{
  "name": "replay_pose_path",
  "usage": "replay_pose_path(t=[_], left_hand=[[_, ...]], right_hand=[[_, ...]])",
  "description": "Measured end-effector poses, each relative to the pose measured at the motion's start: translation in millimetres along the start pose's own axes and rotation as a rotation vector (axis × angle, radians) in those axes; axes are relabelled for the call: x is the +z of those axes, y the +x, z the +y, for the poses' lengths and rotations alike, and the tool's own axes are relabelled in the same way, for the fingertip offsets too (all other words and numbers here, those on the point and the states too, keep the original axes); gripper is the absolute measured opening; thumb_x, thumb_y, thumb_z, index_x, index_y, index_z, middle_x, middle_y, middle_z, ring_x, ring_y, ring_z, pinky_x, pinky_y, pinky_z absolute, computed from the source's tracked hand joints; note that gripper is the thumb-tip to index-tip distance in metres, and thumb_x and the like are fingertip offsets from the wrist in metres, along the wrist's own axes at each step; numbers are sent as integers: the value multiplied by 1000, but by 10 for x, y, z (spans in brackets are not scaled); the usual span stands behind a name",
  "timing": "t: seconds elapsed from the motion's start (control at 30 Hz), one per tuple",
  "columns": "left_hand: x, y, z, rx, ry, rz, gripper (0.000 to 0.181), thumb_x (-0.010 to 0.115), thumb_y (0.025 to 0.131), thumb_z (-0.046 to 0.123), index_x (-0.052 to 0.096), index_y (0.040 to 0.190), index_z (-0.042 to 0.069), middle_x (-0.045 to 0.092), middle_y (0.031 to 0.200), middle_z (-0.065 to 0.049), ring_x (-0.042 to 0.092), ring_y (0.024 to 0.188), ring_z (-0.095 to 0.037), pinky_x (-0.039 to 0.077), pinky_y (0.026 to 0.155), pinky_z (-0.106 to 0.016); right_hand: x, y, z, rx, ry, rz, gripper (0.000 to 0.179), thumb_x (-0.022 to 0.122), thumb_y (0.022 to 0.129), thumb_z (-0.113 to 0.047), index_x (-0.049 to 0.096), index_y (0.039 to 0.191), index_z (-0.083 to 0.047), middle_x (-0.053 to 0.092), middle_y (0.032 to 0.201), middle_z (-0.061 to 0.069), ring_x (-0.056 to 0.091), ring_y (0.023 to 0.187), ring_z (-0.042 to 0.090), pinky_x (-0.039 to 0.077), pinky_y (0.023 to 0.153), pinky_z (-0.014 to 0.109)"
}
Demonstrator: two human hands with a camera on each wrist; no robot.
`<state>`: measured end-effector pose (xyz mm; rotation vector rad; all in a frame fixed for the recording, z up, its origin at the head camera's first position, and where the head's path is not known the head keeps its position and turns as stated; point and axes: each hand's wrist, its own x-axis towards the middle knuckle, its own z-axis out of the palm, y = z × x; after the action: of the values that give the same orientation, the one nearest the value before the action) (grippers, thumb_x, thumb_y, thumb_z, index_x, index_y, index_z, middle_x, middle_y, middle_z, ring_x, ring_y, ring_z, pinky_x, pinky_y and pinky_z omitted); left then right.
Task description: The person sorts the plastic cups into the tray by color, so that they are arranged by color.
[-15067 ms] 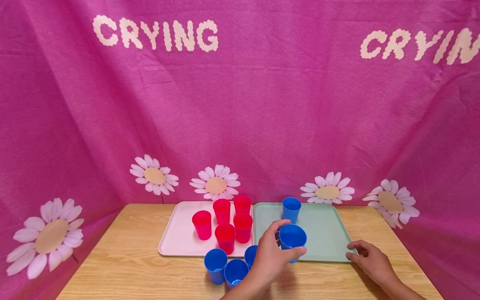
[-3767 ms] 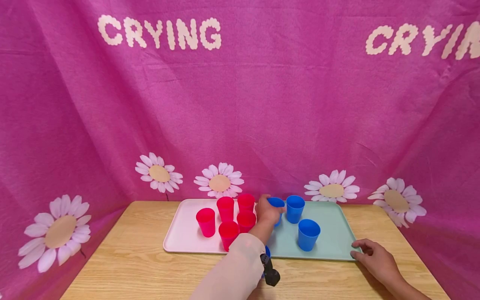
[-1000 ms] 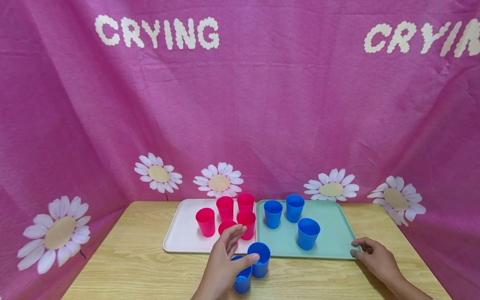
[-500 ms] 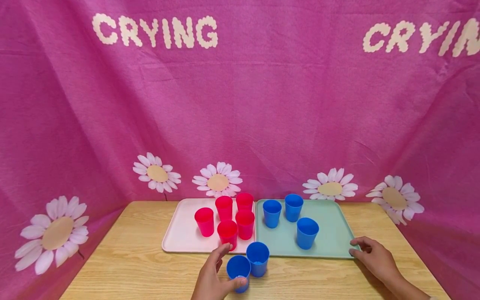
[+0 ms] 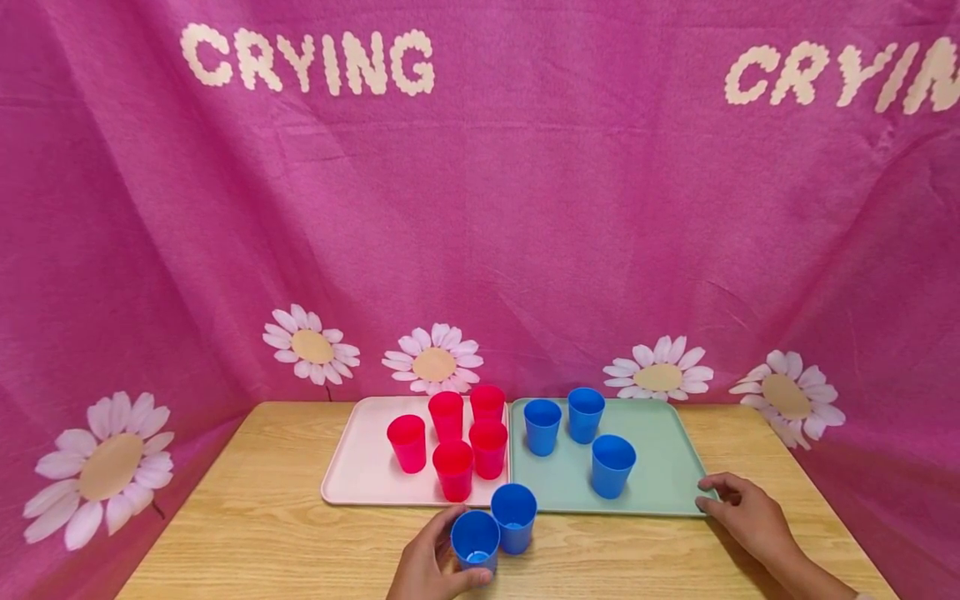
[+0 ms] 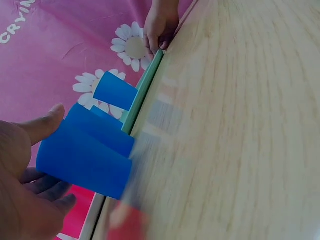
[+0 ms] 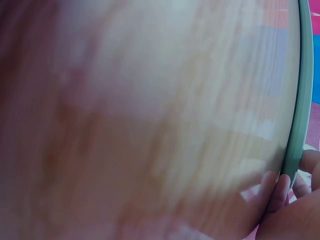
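Note:
On the wood table, my left hand (image 5: 431,560) wraps round a blue cup (image 5: 476,542), thumb on the near side and fingers on the far left side. The left wrist view shows this cup (image 6: 82,162) upright on the table between thumb and fingers. A second blue cup (image 5: 514,518) stands right behind it, just in front of the trays. My right hand (image 5: 750,517) pinches the near right corner of the green tray (image 5: 667,475); in the right wrist view its fingers lie on both sides of the tray edge (image 7: 299,115). Three blue cups (image 5: 612,467) stand on that tray.
To the left, a pink tray (image 5: 352,475) bears several red cups (image 5: 453,471) and adjoins the green tray. Bare wood table (image 5: 247,517) shows to the left and in front. A magenta curtain (image 5: 480,208) with daisies hangs close behind the trays.
Since the earliest frame, two more blue cups have come to stand on the green tray. Lately my left hand has moved back and down round the nearest blue cup. My right hand stays put.

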<state>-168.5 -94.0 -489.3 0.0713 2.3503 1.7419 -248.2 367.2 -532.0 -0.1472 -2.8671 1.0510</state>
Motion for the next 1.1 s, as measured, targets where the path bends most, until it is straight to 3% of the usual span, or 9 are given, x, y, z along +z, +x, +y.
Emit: replay_pose_path(t=[0.23, 0.73, 1.1], left_hand=[[11, -11, -31, 17, -32, 19, 85, 88, 80, 29, 48, 149, -1, 58, 142, -21, 53, 133, -48, 46, 107, -52], [39, 6, -10, -64, -36, 68, 81, 89, 80, 24, 51, 146, -2, 61, 138, -23, 55, 128, -49, 50, 102, -50], [130, -160, 74, -58, -92, 36, 82, 93, 77, 27, 53, 144, 3, 64, 133, -18, 61, 122, -45, 53, 99, -53]], right_hand=[[-1, 6, -7, 14, 7, -9, 28, 76, 91, -22, 72, 112, -3, 65, 101, 9, 54, 88, 20, 43, 78, 36], [-7, 2, -6, 12, 3, -18, 28, 76, 91, -23, 72, 111, -4, 68, 106, 13, 56, 89, 19, 45, 78, 37], [-9, 4, -12, 23, 4, -22, 30, 76, 92, -24, 72, 113, -3, 68, 107, 14, 57, 90, 20, 46, 79, 37]])
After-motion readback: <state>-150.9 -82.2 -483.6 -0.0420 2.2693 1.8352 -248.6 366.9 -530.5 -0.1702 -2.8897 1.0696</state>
